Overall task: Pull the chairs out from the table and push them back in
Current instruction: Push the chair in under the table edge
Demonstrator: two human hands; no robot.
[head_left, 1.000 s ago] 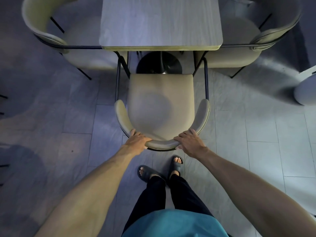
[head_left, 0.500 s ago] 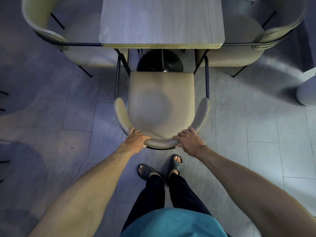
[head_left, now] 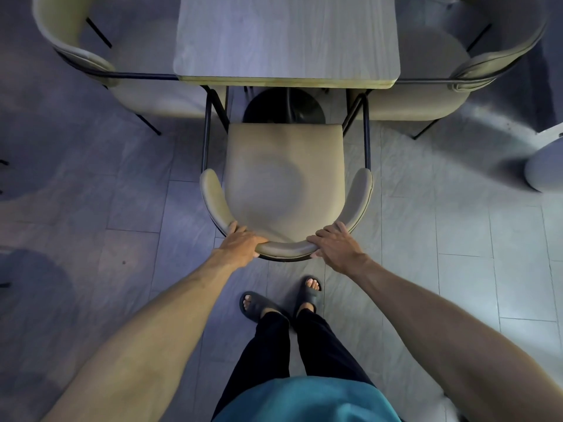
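A beige padded chair [head_left: 283, 181] with a curved backrest and black metal legs stands in front of me, its seat's far edge just short of the grey wood-grain table [head_left: 286, 38]. My left hand [head_left: 240, 243] grips the left part of the curved backrest, thumb under the rim. My right hand [head_left: 336, 243] grips the right part of the backrest, fingers laid over the top. The table's round black base [head_left: 285, 108] shows beyond the seat.
Two more beige chairs sit tucked at the table's sides, one at the left [head_left: 100, 62] and one at the right [head_left: 457, 65]. A white rounded object [head_left: 545, 159] stands at the right edge. My feet in dark sandals [head_left: 280, 300] stand on the grey tiled floor.
The chair has moved a little away from me toward the table, with both hands still holding the backrest.
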